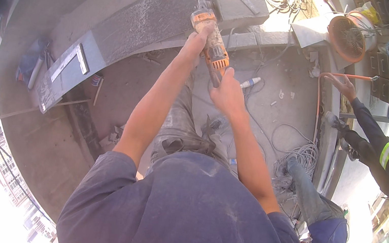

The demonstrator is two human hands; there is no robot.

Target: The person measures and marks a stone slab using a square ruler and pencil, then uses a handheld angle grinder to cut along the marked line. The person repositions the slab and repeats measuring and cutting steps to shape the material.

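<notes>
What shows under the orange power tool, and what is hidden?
Dark slab shows by the front of the power tool, dusty floor beside its rear. The tool, left hand and right hand cover whatever is directly beneath.

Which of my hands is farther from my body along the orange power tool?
Your left hand: it holds the orange power tool toward its far end, while your right hand holds it at the end nearer your body.

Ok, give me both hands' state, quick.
Left hand: closed on the orange power tool, near its head.
Right hand: closed on the same tool's rear end.
</notes>
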